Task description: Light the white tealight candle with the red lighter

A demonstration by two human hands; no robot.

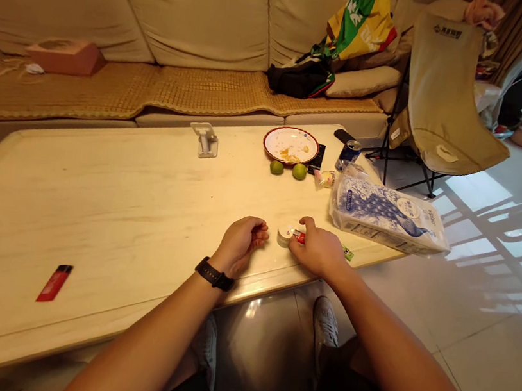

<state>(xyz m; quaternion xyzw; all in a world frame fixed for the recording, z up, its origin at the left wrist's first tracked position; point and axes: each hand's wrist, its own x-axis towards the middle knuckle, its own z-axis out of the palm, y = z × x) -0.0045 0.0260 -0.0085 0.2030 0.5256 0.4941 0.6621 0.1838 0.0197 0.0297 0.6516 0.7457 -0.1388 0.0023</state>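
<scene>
Round white container [284, 236] on pale wooden table [95, 198].
Left hand [240, 239] curled; right hand [317, 250] pinches small red object [300, 237], half hidden.

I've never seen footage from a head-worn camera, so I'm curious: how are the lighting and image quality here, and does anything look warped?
In the head view, sunlight lies in window-shaped patches on the tiled floor, a glare spot shines below the table's edge, the wide lens bows the pale table, and the left hand and right hand look fairly sharp.
</scene>
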